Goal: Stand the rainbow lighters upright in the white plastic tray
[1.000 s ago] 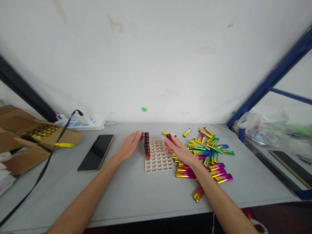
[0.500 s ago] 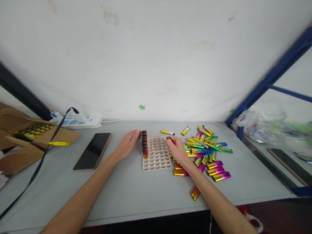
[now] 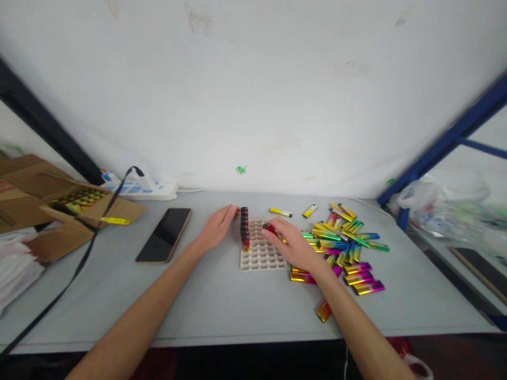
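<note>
A white tray (image 3: 263, 258) with rows of small slots lies on the table. Along its left edge stands a row of upright lighters (image 3: 244, 224) with black tops and red bodies. Beside that row is my left hand (image 3: 218, 227), fingers stretched out, their tips at the far end of the lighters. Between the fingers of my right hand (image 3: 291, 240) is a red lighter (image 3: 270, 228) with a dark top, tilted over the tray's upper right part. My fingers hide its lower portion. Right of the tray lies a loose pile of shiny multicoloured lighters (image 3: 330, 244).
A phone (image 3: 164, 235) lies on the left, near a power strip (image 3: 142, 189). An open cardboard box (image 3: 65, 232) holds more lighters, and a dark strap (image 3: 85, 258) hangs before it. Two lighters lie behind the tray. A blue frame (image 3: 443, 145) and plastic bags (image 3: 431, 203) stand right.
My right hand has moved left over the tray, and more of the red lighter shows. My left hand stays beside the row. The whole view has shifted slightly.
</note>
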`<state>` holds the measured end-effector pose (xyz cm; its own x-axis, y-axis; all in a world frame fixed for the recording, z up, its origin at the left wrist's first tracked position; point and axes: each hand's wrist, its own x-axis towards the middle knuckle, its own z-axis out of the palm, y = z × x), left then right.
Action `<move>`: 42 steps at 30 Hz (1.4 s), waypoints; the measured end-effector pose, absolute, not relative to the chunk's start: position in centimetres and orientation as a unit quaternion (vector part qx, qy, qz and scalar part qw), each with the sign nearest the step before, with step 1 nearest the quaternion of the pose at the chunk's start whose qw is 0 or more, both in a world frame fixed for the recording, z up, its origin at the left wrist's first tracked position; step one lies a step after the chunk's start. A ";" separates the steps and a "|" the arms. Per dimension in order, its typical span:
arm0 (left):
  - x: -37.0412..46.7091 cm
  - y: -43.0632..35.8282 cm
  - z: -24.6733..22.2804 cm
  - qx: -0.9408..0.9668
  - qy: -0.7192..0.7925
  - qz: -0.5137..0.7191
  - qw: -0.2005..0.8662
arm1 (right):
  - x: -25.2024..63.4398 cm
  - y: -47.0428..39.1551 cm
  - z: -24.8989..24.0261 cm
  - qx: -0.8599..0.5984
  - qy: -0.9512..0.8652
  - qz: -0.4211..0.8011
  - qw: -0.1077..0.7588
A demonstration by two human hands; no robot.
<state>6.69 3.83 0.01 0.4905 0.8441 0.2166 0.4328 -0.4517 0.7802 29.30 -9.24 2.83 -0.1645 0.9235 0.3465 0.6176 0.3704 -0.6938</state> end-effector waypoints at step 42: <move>7.1 3.8 0.4 0.825 0.403 0.286 0.273 | 42.2 -8.4 3.7 -0.843 -0.509 -0.040 0.170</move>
